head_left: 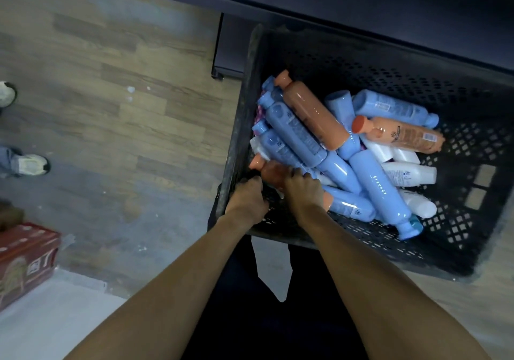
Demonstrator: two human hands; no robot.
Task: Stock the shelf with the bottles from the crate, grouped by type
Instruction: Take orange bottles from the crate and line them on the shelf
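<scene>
Crate: black perforated plastic crate (459, 181) on the wood-look floor, just below the dark shelf unit (361, 1); no bottle visible on the shelf.
Contents: loose heap of blue bottles (294, 134), orange bottles (314, 115) and white bottles (409, 175), lying crosswise on one another.
Bottle in hand: orange bottle with orange cap (267, 169), at the crate's near left corner, partly under the blue ones.
Right hand: right hand (303, 193) has fingers curled over that bottle's body, grasping it.
Left hand: left hand (244, 198) clenched at the crate's rim beside the cap; whether it holds rim or bottle cannot be told.
Handling (judgement): glossy, rigid plastic, likely slippery and moderately heavy if full; best taken round the mid-body, not the cap.
Risk (judgement): pulling it free may roll the neighbours.
Bystander: two shoes (30, 165) at far left.
</scene>
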